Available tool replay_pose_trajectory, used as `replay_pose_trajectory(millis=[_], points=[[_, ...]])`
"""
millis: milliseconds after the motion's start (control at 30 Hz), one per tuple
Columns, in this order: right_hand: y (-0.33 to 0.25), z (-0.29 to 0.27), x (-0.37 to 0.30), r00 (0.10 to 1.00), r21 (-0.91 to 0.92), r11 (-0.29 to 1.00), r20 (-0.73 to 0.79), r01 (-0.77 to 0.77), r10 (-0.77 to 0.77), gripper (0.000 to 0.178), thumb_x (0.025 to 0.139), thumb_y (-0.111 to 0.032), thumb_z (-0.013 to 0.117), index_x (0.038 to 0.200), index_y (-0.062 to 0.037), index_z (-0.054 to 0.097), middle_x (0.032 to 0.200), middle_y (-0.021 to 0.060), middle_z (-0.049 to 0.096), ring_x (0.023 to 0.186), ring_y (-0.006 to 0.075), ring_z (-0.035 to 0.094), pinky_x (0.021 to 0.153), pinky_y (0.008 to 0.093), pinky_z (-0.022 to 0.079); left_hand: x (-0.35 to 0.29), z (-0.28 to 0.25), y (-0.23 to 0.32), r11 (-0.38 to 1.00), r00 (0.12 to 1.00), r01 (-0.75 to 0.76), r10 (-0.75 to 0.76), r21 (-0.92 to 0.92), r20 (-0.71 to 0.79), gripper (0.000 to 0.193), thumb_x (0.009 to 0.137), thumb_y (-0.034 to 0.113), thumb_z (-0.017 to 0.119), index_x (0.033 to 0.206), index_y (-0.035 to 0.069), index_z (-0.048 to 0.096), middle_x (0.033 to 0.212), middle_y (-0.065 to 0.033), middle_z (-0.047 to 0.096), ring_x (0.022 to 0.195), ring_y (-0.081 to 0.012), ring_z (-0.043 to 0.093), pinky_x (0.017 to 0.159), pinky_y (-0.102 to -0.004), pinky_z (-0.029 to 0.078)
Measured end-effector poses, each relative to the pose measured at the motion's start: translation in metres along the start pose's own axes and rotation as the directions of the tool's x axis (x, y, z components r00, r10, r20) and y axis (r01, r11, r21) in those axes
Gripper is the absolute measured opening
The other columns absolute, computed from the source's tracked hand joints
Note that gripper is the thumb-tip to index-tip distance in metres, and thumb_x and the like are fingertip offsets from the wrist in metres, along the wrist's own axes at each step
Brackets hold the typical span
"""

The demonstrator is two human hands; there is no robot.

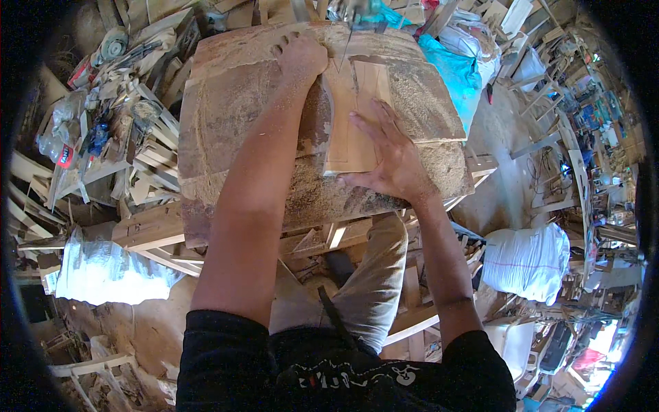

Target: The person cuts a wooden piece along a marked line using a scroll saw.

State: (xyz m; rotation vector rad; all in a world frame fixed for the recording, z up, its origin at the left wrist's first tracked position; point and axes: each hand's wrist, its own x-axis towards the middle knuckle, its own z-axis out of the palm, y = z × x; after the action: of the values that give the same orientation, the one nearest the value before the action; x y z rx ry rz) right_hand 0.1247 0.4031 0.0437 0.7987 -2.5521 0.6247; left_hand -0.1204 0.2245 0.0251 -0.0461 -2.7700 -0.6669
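Note:
A pale wooden board (348,143) with pencil outlines lies flat on a sawdust-covered wooden work table (237,103). A dark slit runs into it from the far end. Beyond that end, a thin upright saw blade (349,44) shows, though its exact contact with the wood is unclear. My left hand (302,58) rests beside the board's far left edge, fingers bent and a little apart, nothing visible in them. My right hand (392,150) grips the board's near right part, thumb at the near end and fingers spread over its top.
Heaps of wood offcuts (154,130) crowd the left side, with a plastic bottle (55,150) among them. Turquoise sacking (449,75) hangs by the table's right edge. A stuffed white sack (527,262) stands on the floor at right. Wooden frame pieces (158,226) jut out below the table.

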Motion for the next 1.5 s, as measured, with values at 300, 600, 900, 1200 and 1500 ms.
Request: replay_pose_trajectory(millis=[300, 600, 900, 1200, 1500], points=[[-0.002, -0.003, 0.004, 1.000, -0.041, 0.999, 0.025, -0.010, 0.011, 0.107, 0.062, -0.051, 0.096, 0.153, -0.0178, 0.050, 0.159, 0.0250, 0.041, 0.149, 0.0445, 0.038, 0.120, 0.0525, 0.039, 0.003, -0.002, -0.001, 0.999, 0.999, 0.014, -0.015, 0.033, 0.031, 0.059, 0.095, 0.031, 0.052, 0.141, -0.005, 0.057, 0.152, -0.0229, 0.048, 0.144, -0.0430, 0.040, 0.121, -0.0601, 0.025], [0.003, -0.002, 0.004, 1.000, -0.026, 1.000, 0.031, 0.000, 0.001, 0.106, 0.062, -0.050, 0.096, 0.152, -0.0150, 0.051, 0.157, 0.0251, 0.044, 0.149, 0.0445, 0.038, 0.120, 0.0534, 0.038, 0.004, -0.002, 0.003, 0.999, 0.999, 0.014, -0.015, 0.034, 0.037, 0.060, 0.097, 0.032, 0.053, 0.144, -0.005, 0.055, 0.156, -0.0245, 0.043, 0.147, -0.0446, 0.036, 0.122, -0.0595, 0.025], [0.006, 0.000, 0.005, 1.000, -0.017, 1.000, 0.015, -0.011, 0.011, 0.101, 0.066, -0.054, 0.092, 0.148, -0.0098, 0.054, 0.150, 0.0216, 0.051, 0.149, 0.0442, 0.037, 0.120, 0.0532, 0.038, 0.007, -0.001, 0.000, 1.000, 1.000, 0.022, -0.022, -0.001, 0.014, 0.058, 0.096, 0.030, 0.052, 0.142, -0.005, 0.056, 0.155, -0.0262, 0.044, 0.146, -0.0440, 0.038, 0.121, -0.0596, 0.025], [-0.002, 0.004, 0.014, 1.000, -0.022, 1.000, 0.021, -0.006, 0.006, 0.104, 0.064, -0.050, 0.095, 0.151, -0.0146, 0.051, 0.154, 0.0245, 0.047, 0.148, 0.0454, 0.038, 0.121, 0.0532, 0.037, 0.023, 0.005, -0.013, 0.997, 0.998, 0.047, -0.049, 0.063, 0.037, 0.059, 0.093, 0.031, 0.057, 0.143, 0.000, 0.058, 0.156, -0.0221, 0.046, 0.146, -0.0403, 0.040, 0.120, -0.0589, 0.026], [0.010, -0.001, 0.006, 1.000, -0.060, 0.998, 0.000, -0.018, 0.018, 0.104, 0.064, -0.052, 0.094, 0.152, -0.0168, 0.051, 0.158, 0.0271, 0.041, 0.149, 0.0445, 0.038, 0.120, 0.0531, 0.038, 0.030, 0.031, 0.003, 1.000, 0.999, 0.008, -0.008, -0.003, 0.053, 0.059, 0.092, 0.030, 0.057, 0.143, 0.001, 0.058, 0.155, -0.0213, 0.048, 0.146, -0.0386, 0.040, 0.120, -0.0578, 0.025]])
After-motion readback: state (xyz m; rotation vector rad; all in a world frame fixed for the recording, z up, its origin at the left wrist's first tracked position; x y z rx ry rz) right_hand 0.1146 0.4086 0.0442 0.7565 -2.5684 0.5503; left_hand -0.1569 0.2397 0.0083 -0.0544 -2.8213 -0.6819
